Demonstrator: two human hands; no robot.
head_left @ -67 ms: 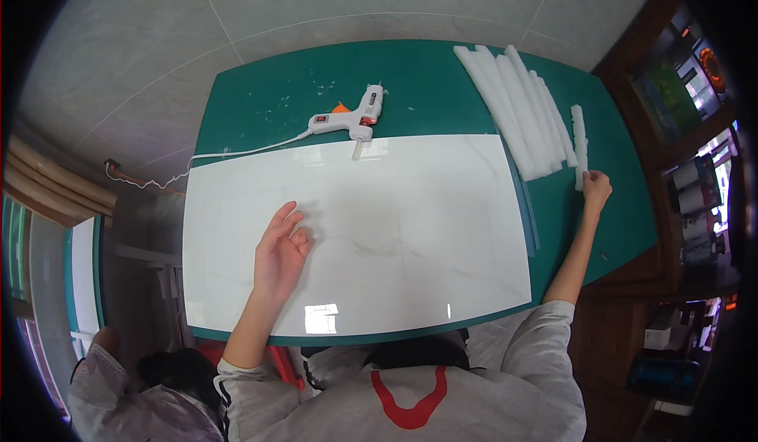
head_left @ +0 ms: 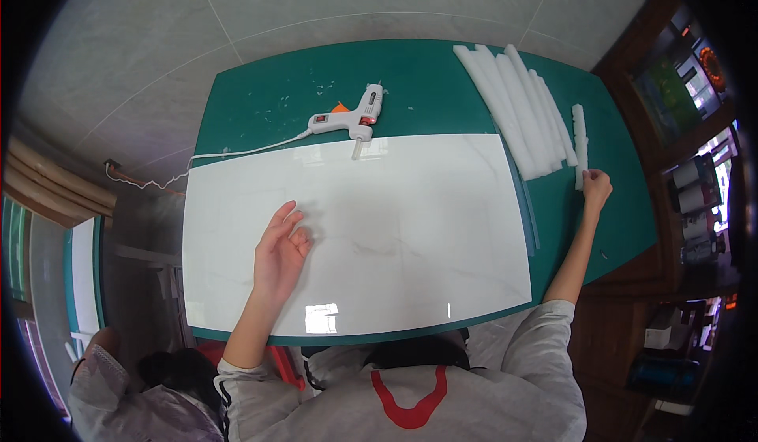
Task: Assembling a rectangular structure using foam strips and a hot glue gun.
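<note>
My right hand [head_left: 598, 188] pinches the near end of a narrow white foam strip [head_left: 580, 138] at the right side of the green table. My left hand [head_left: 282, 245] is over the left half of a large glossy white panel [head_left: 410, 229], holding nothing, its fingers loosely curled and apart. Left of the held strip lies a bundle of longer white foam strips [head_left: 517, 114], fanned side by side. A white glue gun [head_left: 347, 118] rests beyond the panel, its clear glue stick reaching over the panel's far edge.
The green tabletop [head_left: 268, 106] carries white scraps at its far left. A white cord [head_left: 245, 154] runs from the glue gun to the left. Another person [head_left: 134, 387] is at the lower left. Wooden shelves [head_left: 687, 181] with various items stand along the right.
</note>
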